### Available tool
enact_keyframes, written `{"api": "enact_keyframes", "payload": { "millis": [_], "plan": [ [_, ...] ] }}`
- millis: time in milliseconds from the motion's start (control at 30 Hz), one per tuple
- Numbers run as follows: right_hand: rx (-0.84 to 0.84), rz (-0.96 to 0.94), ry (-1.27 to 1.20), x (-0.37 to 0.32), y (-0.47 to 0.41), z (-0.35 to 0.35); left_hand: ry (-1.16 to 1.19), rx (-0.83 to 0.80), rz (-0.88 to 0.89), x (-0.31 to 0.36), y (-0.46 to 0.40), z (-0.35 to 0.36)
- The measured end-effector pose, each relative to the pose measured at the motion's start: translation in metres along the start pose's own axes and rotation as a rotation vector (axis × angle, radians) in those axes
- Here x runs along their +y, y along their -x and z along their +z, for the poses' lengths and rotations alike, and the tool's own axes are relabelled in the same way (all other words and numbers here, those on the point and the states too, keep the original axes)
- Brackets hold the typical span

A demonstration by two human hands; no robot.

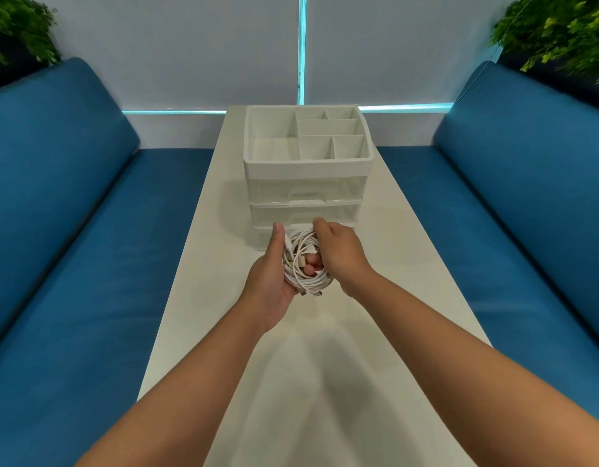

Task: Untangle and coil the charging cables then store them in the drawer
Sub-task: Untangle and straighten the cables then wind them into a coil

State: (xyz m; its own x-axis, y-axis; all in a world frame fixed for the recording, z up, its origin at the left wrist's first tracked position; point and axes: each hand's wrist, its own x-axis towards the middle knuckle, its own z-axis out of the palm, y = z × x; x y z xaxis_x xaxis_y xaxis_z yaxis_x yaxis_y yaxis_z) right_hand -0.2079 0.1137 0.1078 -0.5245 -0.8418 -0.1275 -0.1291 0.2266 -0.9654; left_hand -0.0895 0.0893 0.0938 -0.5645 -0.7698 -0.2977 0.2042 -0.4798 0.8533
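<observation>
A bundle of white charging cables [308, 278], wound into a rough coil, hangs between both hands above the white table [409, 281]. My left hand [269, 281] cups the coil from the left with the thumb pointing up. My right hand [342, 254] grips the coil's top and right side from above. Plug ends stick out at the coil's bottom. Just behind the hands stands a white drawer organizer [306, 193] with clear drawers; its upper drawers are shut, and the hands hide the lowest drawer front.
The organizer's top is an open tray [254, 153] divided into several compartments. Blue sofa cushions [89, 247] flank the narrow table on both sides. Green plants [557, 32] sit in the upper corners against a white wall.
</observation>
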Motion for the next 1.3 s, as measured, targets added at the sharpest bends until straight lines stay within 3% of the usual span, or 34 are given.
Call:
{"api": "enact_keyframes", "payload": {
  "millis": [200, 600, 733, 867, 1033, 1167, 1300],
  "plan": [
    [-0.075, 0.085, -0.088, -0.002, 0.001, -0.007, 0.001, -0.075, -0.102, 0.002, -0.008, -0.007],
    [-0.366, 0.269, -0.266, -0.011, 0.0, -0.014, 0.287, -0.244, -0.156, 0.002, -0.001, -0.006],
    [-0.305, 0.297, -0.22, -0.016, 0.002, -0.013, 0.299, -0.275, -0.215, 0.01, -0.001, -0.005],
    [-0.168, 0.292, -0.2, -0.012, 0.004, -0.002, 0.138, -0.172, -0.266, 0.016, -0.005, -0.003],
    [-0.138, 0.209, -0.227, -0.012, 0.004, 0.002, -0.05, -0.096, -0.24, 0.02, -0.01, 0.0],
    [-0.192, 0.142, -0.234, -0.013, 0.0, -0.003, 0.052, -0.066, -0.223, 0.017, -0.019, -0.007],
    [-0.247, 0.253, -0.173, -0.017, -0.001, -0.012, 0.18, -0.004, -0.185, 0.015, -0.024, -0.009]
  ]
}}
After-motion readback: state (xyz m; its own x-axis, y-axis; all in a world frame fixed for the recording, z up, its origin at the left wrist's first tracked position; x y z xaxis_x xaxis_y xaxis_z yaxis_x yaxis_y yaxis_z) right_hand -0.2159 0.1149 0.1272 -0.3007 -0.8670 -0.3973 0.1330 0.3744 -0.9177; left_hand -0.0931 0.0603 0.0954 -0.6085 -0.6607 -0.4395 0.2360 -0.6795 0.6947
